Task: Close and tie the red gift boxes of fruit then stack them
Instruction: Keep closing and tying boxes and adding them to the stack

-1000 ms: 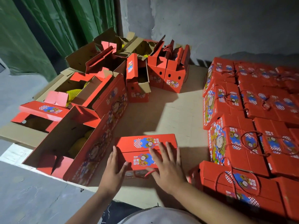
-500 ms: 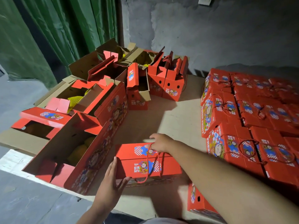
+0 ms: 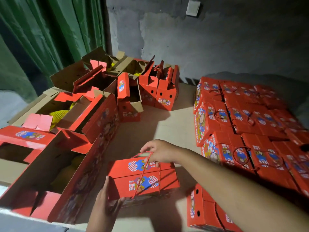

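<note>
A closed red gift box (image 3: pixel 142 180) lies in front of me on the cardboard floor sheet, its two lid flaps folded flat. My right hand (image 3: pixel 160 152) reaches over its far edge and pinches the red cord handles (image 3: pixel 145 162), which stretch up from the lid. My left hand (image 3: pixel 107 198) presses flat against the box's near left corner with straight fingers. A stack of closed, tied red boxes (image 3: pixel 242 124) fills the right side. Several open red boxes (image 3: pixel 93 106) holding yellow fruit stand at the left and back.
Another closed red box (image 3: pixel 205 210) sits under my right forearm at the lower right. A large open box (image 3: pixel 50 173) lies close on the left. Green curtain (image 3: pixel 41 39) and a grey wall (image 3: pixel 200 39) bound the back. Bare cardboard floor (image 3: pixel 167 124) shows in the middle.
My right hand left the lid top, reached to the far edge and took the cord handles, now lifting them. My left hand stayed against the box's left corner.
</note>
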Motion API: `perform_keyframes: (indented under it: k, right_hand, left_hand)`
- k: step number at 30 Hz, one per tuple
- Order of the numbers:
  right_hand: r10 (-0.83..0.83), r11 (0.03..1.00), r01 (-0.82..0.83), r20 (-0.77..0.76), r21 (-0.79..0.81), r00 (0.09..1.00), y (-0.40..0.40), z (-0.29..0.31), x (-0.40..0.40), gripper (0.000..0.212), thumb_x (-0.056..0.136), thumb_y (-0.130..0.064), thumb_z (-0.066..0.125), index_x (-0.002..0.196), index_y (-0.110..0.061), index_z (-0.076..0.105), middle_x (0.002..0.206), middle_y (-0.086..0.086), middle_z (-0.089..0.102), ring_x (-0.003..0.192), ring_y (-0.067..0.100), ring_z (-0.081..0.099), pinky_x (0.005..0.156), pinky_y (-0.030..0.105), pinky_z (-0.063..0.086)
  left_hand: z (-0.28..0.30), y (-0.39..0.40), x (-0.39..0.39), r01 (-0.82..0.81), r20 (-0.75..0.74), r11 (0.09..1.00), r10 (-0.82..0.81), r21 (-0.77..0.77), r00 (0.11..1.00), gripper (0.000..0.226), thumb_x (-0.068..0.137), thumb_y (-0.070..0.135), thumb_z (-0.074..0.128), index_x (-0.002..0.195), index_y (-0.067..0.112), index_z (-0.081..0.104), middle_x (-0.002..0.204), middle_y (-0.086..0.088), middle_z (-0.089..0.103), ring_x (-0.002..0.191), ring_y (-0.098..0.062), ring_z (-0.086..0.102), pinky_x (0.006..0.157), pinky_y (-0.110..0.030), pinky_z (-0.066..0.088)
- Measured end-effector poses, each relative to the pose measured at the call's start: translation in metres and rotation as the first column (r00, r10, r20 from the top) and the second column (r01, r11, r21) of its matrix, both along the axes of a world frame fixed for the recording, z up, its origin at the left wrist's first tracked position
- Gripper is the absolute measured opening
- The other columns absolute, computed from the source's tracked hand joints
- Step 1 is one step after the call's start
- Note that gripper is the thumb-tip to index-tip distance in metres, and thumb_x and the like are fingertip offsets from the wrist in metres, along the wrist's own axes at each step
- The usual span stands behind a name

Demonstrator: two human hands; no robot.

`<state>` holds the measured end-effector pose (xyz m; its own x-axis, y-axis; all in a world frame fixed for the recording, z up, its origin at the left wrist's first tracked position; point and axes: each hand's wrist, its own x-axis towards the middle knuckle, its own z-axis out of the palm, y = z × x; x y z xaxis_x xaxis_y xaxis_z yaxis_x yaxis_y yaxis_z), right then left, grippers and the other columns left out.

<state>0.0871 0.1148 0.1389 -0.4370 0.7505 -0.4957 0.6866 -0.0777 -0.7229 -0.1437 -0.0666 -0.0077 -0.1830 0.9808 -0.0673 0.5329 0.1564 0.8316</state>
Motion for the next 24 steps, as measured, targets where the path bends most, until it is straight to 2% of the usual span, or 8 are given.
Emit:
perform_keyframes:
  k: [4,7,11,13,16,19,21,24]
  right_hand:
    - [0.060,0.998,-0.060,-0.044,-0.005,0.997,-0.004,0.036,0.005,0.048,0.084,0.000,0.073,0.126,-0.023,0.070,0.105,0.014,0.074,0.071,0.018,0.060,0.063,0.030,0.049]
    - [-0.086,0.996,0.089,-0.140,0.013,0.986,-0.002,0.047,0.008,0.037,0.091,-0.001,0.062,0.119,-0.022,0.074,0.071,0.002,0.065,0.060,0.009,0.053,0.059,0.025,0.046]
    - [-0.316,0.944,0.330,-0.233,0.021,0.920,0.001,0.048,0.022,0.037,0.089,-0.001,0.056,0.110,-0.022,0.078,0.061,-0.003,0.051,0.046,0.009,0.047,0.054,0.027,0.050]
    - [-0.390,0.911,0.411,-0.254,0.035,0.885,0.006,0.050,0.037,0.034,0.089,-0.004,0.059,0.106,-0.026,0.078,0.055,-0.010,0.053,0.045,0.010,0.045,0.053,0.026,0.047]
    - [-0.466,0.864,0.499,-0.263,0.074,0.845,0.010,0.054,0.061,0.030,0.089,-0.008,0.062,0.104,-0.027,0.079,0.052,-0.015,0.055,0.048,0.014,0.043,0.058,0.028,0.042]
    - [-0.522,0.821,0.566,-0.297,0.082,0.800,0.010,0.056,0.082,0.033,0.090,-0.005,0.059,0.106,-0.026,0.079,0.064,-0.005,0.060,0.049,0.017,0.044,0.063,0.035,0.041]
    - [-0.560,0.787,0.612,-0.330,0.072,0.760,0.010,0.056,0.095,0.035,0.090,-0.002,0.058,0.107,-0.024,0.078,0.072,0.007,0.056,0.050,0.016,0.044,0.064,0.037,0.039]
    - [-0.620,0.733,0.680,-0.373,0.039,0.690,0.008,0.052,0.115,0.037,0.091,0.002,0.056,0.113,-0.020,0.076,0.076,0.009,0.054,0.052,0.015,0.043,0.067,0.039,0.040]
  left_hand:
    - [0.006,0.014,0.004,-0.018,0.022,0.999,0.017,0.046,1.000,0.098,0.080,0.048,0.080,0.160,0.021,0.030,0.149,0.012,0.039,0.137,0.001,0.043,0.105,-0.033,0.044]
    - [0.016,0.038,0.012,0.001,-0.001,0.999,-0.001,0.039,1.000,0.095,0.081,0.026,0.081,0.160,0.012,0.029,0.152,0.004,0.045,0.137,0.008,0.042,0.107,-0.015,0.036]
    - [0.033,0.082,0.038,-0.065,-0.037,0.997,0.064,-0.052,0.997,0.088,0.088,0.021,0.078,0.157,-0.001,0.027,0.149,-0.021,0.050,0.138,-0.031,0.048,0.108,-0.039,0.041]
    - [0.039,0.103,0.055,-0.076,-0.007,0.995,0.075,-0.071,0.997,0.077,0.089,0.023,0.077,0.149,-0.005,0.037,0.140,-0.025,0.056,0.129,-0.031,0.054,0.101,-0.037,0.043]
    - [0.047,0.128,0.088,0.076,0.133,0.996,-0.070,-0.040,0.989,0.053,0.093,0.031,0.073,0.140,0.027,0.051,0.128,0.009,0.069,0.110,-0.006,0.063,0.085,-0.027,0.046]
    - [0.049,0.150,0.123,0.225,0.245,0.965,-0.186,-0.138,0.951,0.045,0.095,0.042,0.068,0.122,0.066,0.043,0.104,0.036,0.067,0.086,0.000,0.065,0.069,-0.028,0.057]
    - [0.050,0.164,0.148,0.255,0.318,0.937,-0.173,-0.238,0.932,0.042,0.095,0.043,0.068,0.113,0.071,0.042,0.092,0.034,0.067,0.078,-0.006,0.062,0.061,-0.040,0.060]
    - [0.058,0.181,0.183,0.325,0.382,0.888,-0.192,-0.324,0.904,0.050,0.083,0.055,0.071,0.119,0.063,0.037,0.100,0.034,0.063,0.084,-0.005,0.061,0.058,-0.042,0.062]
